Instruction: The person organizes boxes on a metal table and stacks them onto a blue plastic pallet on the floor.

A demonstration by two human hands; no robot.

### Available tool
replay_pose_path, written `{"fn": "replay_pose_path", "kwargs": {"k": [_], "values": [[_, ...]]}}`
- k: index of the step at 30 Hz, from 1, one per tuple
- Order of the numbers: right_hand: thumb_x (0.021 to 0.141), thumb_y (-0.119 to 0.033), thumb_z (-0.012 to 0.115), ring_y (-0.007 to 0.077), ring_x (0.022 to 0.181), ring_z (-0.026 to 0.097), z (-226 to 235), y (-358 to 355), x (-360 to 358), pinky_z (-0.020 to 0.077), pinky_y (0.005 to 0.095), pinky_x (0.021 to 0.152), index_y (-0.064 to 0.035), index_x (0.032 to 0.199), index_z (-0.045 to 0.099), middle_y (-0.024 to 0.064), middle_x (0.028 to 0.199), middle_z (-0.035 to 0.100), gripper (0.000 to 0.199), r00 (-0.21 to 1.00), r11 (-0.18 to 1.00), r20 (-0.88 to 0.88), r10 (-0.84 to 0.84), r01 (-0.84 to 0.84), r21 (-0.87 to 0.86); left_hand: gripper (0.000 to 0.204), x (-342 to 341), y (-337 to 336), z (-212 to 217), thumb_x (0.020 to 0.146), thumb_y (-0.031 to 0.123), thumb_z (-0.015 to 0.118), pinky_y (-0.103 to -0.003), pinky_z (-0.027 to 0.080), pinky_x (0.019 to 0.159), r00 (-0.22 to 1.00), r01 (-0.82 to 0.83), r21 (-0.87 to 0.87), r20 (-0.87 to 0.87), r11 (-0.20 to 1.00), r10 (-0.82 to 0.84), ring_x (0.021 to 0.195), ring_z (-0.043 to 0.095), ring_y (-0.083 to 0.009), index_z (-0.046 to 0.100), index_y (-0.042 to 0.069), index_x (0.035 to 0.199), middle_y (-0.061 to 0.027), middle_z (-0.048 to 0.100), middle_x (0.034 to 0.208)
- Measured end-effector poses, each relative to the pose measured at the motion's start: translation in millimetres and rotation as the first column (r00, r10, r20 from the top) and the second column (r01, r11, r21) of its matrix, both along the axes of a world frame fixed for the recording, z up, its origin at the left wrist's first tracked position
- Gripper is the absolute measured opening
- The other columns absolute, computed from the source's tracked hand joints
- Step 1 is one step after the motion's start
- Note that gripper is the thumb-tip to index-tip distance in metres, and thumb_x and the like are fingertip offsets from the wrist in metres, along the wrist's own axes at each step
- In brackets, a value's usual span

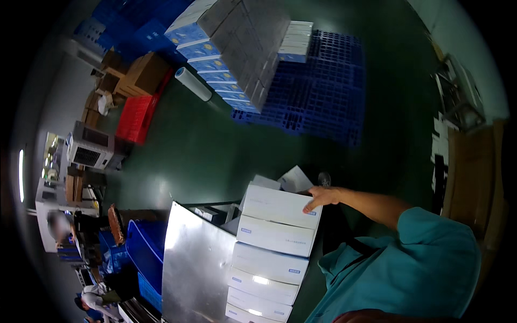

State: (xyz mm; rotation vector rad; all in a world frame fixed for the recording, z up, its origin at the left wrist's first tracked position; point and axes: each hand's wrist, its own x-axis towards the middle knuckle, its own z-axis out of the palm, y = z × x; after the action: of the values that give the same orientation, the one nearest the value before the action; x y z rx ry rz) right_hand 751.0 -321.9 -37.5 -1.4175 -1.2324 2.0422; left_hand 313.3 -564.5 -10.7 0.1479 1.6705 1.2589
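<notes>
Right hand (322, 197): I noted it lying flat on the far right corner of the top white box (280, 205), fingers spread and curled over the edge, thumb on the lid; not closed around anything, only pressing on the box. The forearm ran back to the right into a teal sleeve (409, 264). Left hand: I could not find it in view.

The top white box sat skewed on a stack of white boxes (269, 264), several high, each with a small blue mark at one corner. Top box slightly overhung the one beneath it. The stack stood against the right edge of a bare metal sheet (196, 264), which may be a counter top; I could not tell for certain.

Just behind the stack I saw loose white cartons (294, 179) tipped at angles. Left of the metal sheet, a blue plastic bin (142, 245).

Further out on the green floor (215, 145): a blue pallet (323, 97) carrying rows of blue-and-white cartons (226, 48), a white roll (194, 84) lying near them, a red crate (137, 116), brown cardboard boxes (142, 72). A grey machine (90, 145) stood at the left. Another person (97, 296) was bent low at the lower left edge.
</notes>
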Motion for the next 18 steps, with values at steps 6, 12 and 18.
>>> {"fn": "replay_pose_path", "kwargs": {"k": [6,12,18], "values": [[0.068,-0.034,0.077,0.0244,0.101,0.057,-3.8,116.6,125.4,0.0506,0.0385,0.08,-0.0107,0.128,0.054,0.0104,0.11,0.061,0.068,1.0,0.996,0.018,0.003,-0.005,0.091,0.063,99.6,103.8,6.1,0.091,0.04,0.052,-0.041,0.044,0.093,1.0,-0.019,-0.049,-0.001,0.999,0.019,0.109,0.053,-0.031,0.037,-0.003,0.135,-0.0167,0.052,0.125],[0.07,-0.025,0.08,0.0241,0.098,0.061,10.1,224.5,287.9,0.0514,0.0338,0.078,0.0013,0.125,0.053,0.0136,0.106,0.063,0.067,0.962,0.966,0.234,-0.142,0.187,-0.181,0.063,205.7,213.5,15.2,0.09,0.04,0.053,-0.041,0.045,0.093,0.999,0.015,-0.007,0.046,1.0,-0.015,0.109,0.054,-0.0307,0.038,-0.002,0.134,-0.0161,0.052,0.125],[0.068,-0.033,0.082,0.0284,0.098,0.061,-60.9,348.2,472.5,0.0551,0.0383,0.07,0.0025,0.133,0.043,0.0184,0.113,0.059,0.083,0.942,0.919,0.209,-0.262,0.31,-0.246,0.064,334.4,367.3,-72.2,0.089,0.041,0.054,-0.041,0.045,0.092,0.988,0.106,0.045,0.104,0.993,-0.11,0.108,0.055,-0.0303,0.039,-0.002,0.134,-0.0156,0.053,0.124]]}}
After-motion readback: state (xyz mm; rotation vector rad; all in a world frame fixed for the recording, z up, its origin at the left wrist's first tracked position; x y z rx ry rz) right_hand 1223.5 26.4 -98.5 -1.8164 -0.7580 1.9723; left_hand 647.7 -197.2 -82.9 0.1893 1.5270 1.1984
